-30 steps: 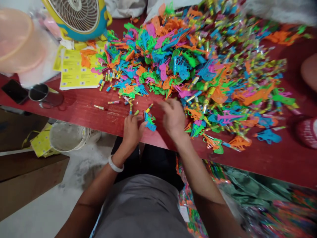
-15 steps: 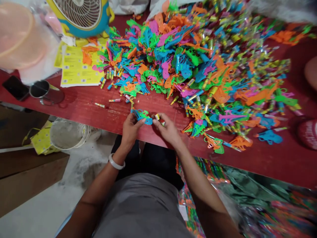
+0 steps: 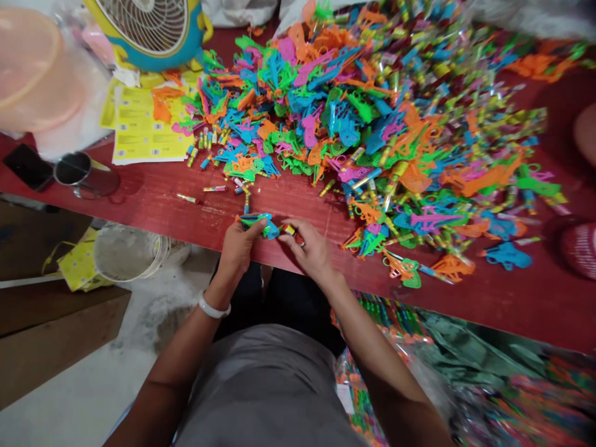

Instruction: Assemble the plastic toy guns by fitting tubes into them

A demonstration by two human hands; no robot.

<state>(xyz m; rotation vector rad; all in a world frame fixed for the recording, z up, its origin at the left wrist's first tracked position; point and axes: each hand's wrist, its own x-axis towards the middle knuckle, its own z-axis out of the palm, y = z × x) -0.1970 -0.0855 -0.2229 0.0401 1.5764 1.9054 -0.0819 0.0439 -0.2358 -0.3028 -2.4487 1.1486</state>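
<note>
Over the front edge of the red table (image 3: 158, 202), my left hand (image 3: 238, 245) grips a small bunch of blue and green plastic pieces (image 3: 269, 228). Just to its right, my right hand (image 3: 311, 248) has its fingers closed on a small yellow-labelled tube (image 3: 289, 230). The tube is close to the right end of the bunch; whether they touch is unclear. Beyond my hands lies a big pile of orange, green, blue and pink plastic pieces (image 3: 302, 93). A few loose small tubes (image 3: 214, 189) rest on the table beyond my left hand.
A fan (image 3: 153, 31), yellow printed sheets (image 3: 151, 127), a metal mug (image 3: 86, 175), a phone (image 3: 28, 166) and a pinkish tub (image 3: 28, 68) are at the left. Below the table edge sits a bucket (image 3: 128, 251). Packed colourful pieces (image 3: 391, 320) lie under the table's right side.
My left hand has shifted slightly left and down, and the blue and green bunch has turned in its grip. The fingers of my right hand have moved a little left and down with the tube.
</note>
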